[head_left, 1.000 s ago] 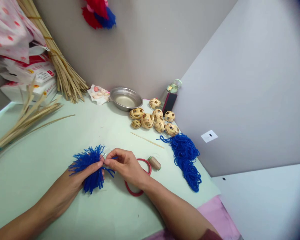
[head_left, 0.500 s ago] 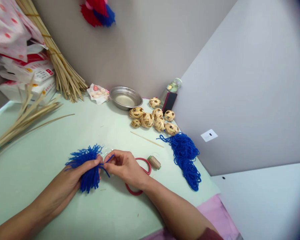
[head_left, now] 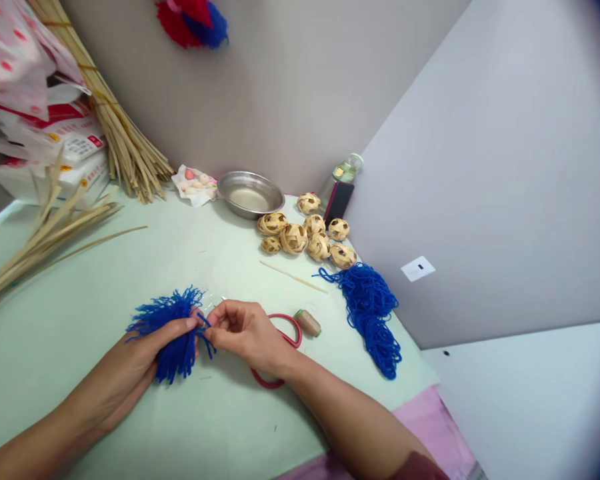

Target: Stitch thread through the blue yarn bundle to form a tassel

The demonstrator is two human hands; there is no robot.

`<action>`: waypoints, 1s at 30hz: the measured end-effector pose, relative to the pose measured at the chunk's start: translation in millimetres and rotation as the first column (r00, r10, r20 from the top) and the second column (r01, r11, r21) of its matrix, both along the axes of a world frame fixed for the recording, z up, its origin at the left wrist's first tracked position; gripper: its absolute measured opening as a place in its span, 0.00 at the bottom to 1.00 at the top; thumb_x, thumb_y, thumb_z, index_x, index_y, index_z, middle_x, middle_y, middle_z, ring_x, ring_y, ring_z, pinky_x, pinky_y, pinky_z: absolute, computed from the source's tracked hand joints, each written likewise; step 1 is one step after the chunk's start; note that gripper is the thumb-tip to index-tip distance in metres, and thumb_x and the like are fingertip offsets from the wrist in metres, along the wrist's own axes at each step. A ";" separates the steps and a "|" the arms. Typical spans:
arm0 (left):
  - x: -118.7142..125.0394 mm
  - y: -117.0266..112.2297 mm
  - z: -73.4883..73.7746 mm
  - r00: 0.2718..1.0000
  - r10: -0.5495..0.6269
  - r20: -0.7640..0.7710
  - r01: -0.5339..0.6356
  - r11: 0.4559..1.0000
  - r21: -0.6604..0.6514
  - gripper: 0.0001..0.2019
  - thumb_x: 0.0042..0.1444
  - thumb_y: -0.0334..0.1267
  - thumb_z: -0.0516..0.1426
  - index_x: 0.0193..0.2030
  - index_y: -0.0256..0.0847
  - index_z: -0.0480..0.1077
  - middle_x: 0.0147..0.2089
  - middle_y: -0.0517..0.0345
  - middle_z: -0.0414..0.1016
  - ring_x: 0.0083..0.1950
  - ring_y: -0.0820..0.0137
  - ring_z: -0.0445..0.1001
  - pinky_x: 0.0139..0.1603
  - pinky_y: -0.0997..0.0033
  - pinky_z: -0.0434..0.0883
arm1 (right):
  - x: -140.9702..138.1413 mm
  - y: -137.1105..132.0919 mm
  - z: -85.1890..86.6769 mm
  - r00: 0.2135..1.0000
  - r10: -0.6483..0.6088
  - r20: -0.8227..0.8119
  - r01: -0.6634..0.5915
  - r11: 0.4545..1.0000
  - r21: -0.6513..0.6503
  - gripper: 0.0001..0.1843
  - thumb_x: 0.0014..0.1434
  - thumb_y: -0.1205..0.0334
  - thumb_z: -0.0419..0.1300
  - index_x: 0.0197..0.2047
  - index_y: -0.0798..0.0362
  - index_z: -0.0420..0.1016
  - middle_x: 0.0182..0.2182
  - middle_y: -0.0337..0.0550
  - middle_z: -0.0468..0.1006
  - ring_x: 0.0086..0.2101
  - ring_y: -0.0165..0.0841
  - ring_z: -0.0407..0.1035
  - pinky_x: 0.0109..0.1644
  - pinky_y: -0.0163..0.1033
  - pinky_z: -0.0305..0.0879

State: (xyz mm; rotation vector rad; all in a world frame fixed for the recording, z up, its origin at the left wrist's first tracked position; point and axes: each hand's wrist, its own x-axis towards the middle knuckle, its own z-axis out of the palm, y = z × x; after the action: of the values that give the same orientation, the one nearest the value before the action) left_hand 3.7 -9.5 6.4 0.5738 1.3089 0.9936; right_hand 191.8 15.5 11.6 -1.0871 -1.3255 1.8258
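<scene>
My left hand (head_left: 145, 353) pinches a fluffy blue yarn tassel (head_left: 167, 327) against the pale green table (head_left: 105, 280), fingers closed on its middle. My right hand (head_left: 245, 333) is closed in a pinch on a blue yarn strand (head_left: 206, 337) at the tassel's right side, thumb tips of both hands almost touching. Under my right wrist lie red-handled scissors (head_left: 280, 350); only the loops show. A beige thread spool (head_left: 309, 323) lies just right of them.
A heap of blue yarn (head_left: 373, 313) lies at the table's right edge by the wall. Several woven bamboo balls (head_left: 305, 237), a steel bowl (head_left: 251, 195), a dark phone (head_left: 339, 202) and a bottle stand at the back. Bamboo strips (head_left: 45, 233) lie left; a thin stick (head_left: 293, 277) lies mid-table.
Both hands and the tassel have shifted slightly left and down. The loose strand in my right fingers has been drawn in shorter against the tassel.
</scene>
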 end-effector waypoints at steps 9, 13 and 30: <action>0.9 -2.3 -0.1 0.995 -0.055 -0.079 0.056 0.998 0.017 0.18 0.29 0.54 0.80 0.24 0.49 0.87 0.32 0.59 0.89 0.39 0.62 0.83 0.43 0.73 0.82 | -0.3 1.1 0.3 1.000 0.007 -0.020 -0.007 1.000 -0.001 0.25 0.49 0.46 0.81 0.34 0.52 0.74 0.23 0.30 0.72 0.25 0.26 0.61 0.33 0.36 0.56; -1.2 -1.0 0.1 0.999 -0.031 -0.013 0.031 1.000 -0.004 0.18 0.31 0.54 0.80 0.28 0.48 0.88 0.31 0.58 0.88 0.34 0.64 0.81 0.37 0.73 0.81 | -0.5 0.7 -0.6 1.000 0.004 -0.014 -0.004 1.000 -0.013 0.25 0.48 0.47 0.82 0.35 0.53 0.75 0.23 0.30 0.71 0.25 0.25 0.59 0.32 0.35 0.54; -0.1 1.0 5.7 0.996 -0.086 -0.031 0.086 0.996 -0.015 0.22 0.30 0.63 0.79 0.23 0.49 0.87 0.31 0.55 0.86 0.38 0.62 0.80 0.41 0.72 0.80 | -0.1 1.3 2.0 0.999 -0.002 -0.052 0.002 1.000 -0.002 0.23 0.50 0.49 0.82 0.34 0.53 0.76 0.23 0.30 0.72 0.25 0.24 0.60 0.32 0.34 0.56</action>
State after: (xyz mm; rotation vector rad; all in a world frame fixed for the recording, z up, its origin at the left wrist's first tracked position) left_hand 3.6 -8.5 12.1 0.6327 1.3069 0.9074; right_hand 191.7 16.9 13.6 -1.0350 -1.2923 1.8421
